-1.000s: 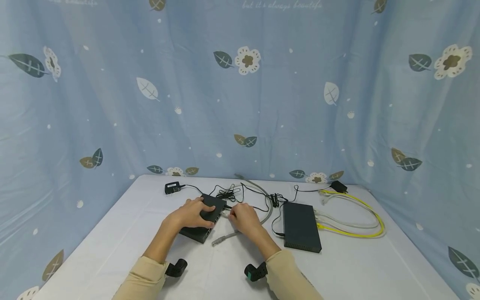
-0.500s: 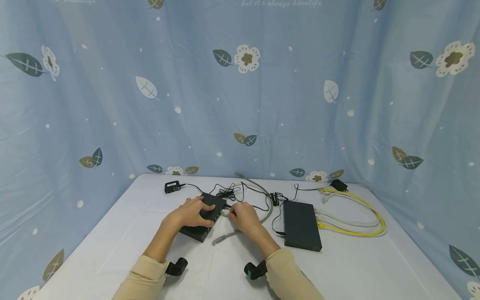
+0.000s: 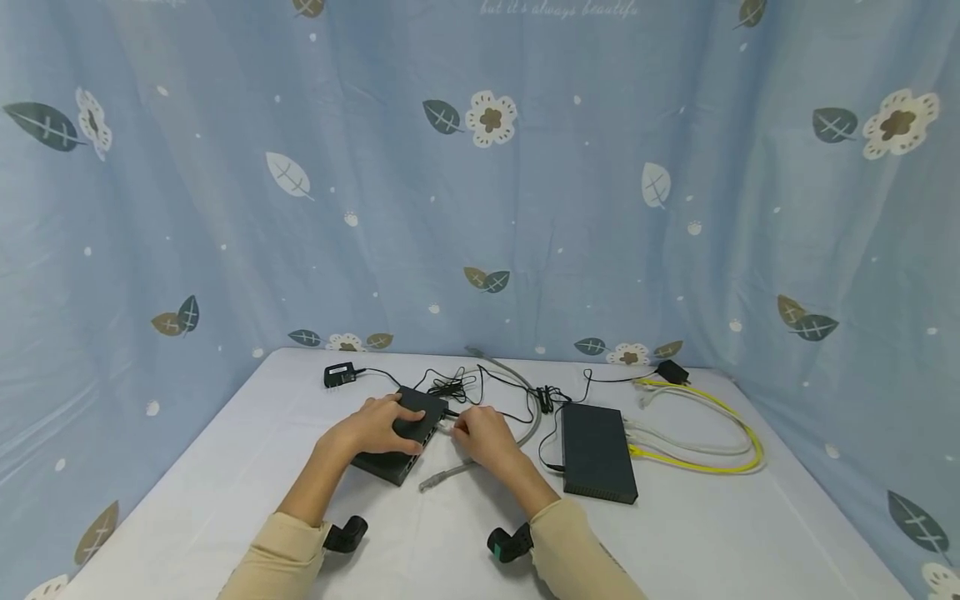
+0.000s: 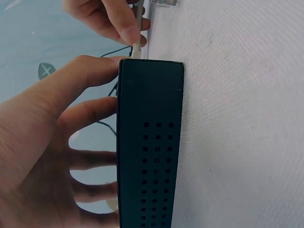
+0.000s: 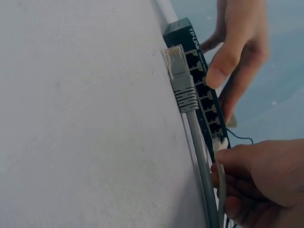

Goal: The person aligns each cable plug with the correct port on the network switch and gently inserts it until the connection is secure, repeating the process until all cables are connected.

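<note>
A black TP-Link network switch (image 3: 384,468) lies slantwise on the white table. Across its top rests my left hand (image 3: 378,429), fingers spread and fairly straight, with the thumb near the edge above the ports (image 5: 209,107). My right hand (image 3: 486,435) pinches a pale network cable (image 5: 222,183) between thumb and fingers, just behind its plug. That plug (image 5: 216,141) sits at the end port of the switch's row; in the left wrist view the cable's boot (image 4: 137,50) meets the casing edge. A loose grey network cable (image 3: 459,472) passes under the right forearm, its clear plug (image 5: 178,64) beside the switch.
To the right lies a second black switch (image 3: 598,454) with yellow (image 3: 750,429) and white cables (image 3: 697,448) at its side. Black power cords (image 3: 450,386) run along the back. Power adapters stand at back left (image 3: 340,374) and back right (image 3: 672,372). A patterned curtain (image 3: 480,208) hangs behind.
The head view has drifted very slightly. Both hands keep their places at the left switch, and the right fingers still pinch the pale cable.
</note>
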`<action>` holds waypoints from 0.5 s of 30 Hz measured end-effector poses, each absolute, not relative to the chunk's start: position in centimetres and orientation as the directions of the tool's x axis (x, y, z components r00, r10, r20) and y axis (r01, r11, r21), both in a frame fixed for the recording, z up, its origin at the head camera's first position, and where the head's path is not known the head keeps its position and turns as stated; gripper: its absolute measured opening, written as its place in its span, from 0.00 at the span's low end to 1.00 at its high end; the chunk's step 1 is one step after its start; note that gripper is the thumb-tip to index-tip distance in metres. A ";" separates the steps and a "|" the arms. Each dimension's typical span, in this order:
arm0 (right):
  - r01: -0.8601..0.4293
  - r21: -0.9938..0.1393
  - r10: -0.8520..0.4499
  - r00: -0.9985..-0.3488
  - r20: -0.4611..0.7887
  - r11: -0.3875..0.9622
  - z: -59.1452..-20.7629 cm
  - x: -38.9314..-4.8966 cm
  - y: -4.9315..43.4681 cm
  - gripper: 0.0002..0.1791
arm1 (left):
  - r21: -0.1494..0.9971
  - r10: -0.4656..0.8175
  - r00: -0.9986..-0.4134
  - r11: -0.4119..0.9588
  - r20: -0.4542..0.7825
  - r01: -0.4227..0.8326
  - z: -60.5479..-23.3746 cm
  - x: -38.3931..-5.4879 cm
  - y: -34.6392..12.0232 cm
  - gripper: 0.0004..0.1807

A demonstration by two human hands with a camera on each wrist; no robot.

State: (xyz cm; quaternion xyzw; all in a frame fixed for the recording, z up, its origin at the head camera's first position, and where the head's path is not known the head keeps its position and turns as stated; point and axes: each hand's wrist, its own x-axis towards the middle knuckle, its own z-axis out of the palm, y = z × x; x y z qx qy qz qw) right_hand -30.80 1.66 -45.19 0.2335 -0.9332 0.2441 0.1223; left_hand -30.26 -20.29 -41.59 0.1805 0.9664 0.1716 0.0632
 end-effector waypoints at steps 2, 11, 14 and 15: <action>-0.494 -0.412 -0.379 -0.864 0.330 0.766 -45.0 -30.7 1.7 0.06 | 0.355 0.375 -0.925 0.873 -0.055 0.333 -41.6 -30.2 -20.4 0.35; -0.505 -0.443 -0.415 -0.862 0.289 0.740 -44.5 -29.9 2.3 0.08 | 0.368 0.367 -0.928 0.873 -0.062 0.320 -41.5 -30.0 -20.4 0.35; -0.535 -0.421 -0.439 -0.844 0.308 0.732 -44.3 -29.6 2.6 0.07 | 0.368 0.372 -0.926 0.871 -0.058 0.327 -41.4 -30.0 -20.3 0.35; -0.545 -0.414 -0.447 -0.837 0.316 0.729 -44.3 -29.5 2.7 0.07 | 0.366 0.372 -0.926 0.871 -0.058 0.327 -41.4 -30.0 -20.3 0.35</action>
